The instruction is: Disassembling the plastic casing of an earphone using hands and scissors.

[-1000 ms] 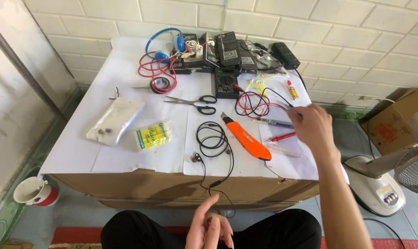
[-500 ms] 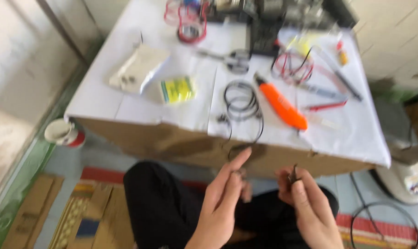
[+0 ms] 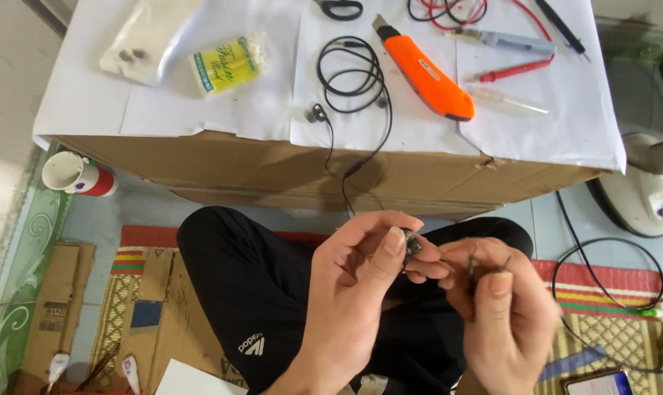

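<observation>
My left hand [image 3: 361, 278] pinches a small black earbud [image 3: 410, 243] between thumb and fingers, low in the view over my lap. My right hand [image 3: 503, 307] sits right beside it, fingers closed on a thin dark metal tool [image 3: 474, 263] whose tip points toward the earbud. A black earphone cable [image 3: 353, 73] lies coiled on the white paper above, and one strand hangs off the cardboard box's [image 3: 273, 172] front edge down toward my hands.
On the paper lie an orange utility knife [image 3: 426, 73], red and black probe leads [image 3: 514, 69], a yellow packet [image 3: 228, 62], a clear bag [image 3: 141, 40] and scissors [image 3: 339, 9]. A red-and-white cup [image 3: 76, 175] stands on the floor at left; a white fan base [image 3: 649, 194] at right.
The view has tipped down from the tabletop to my lap. My right hand came off the table, and both hands have drawn together around the earbud.
</observation>
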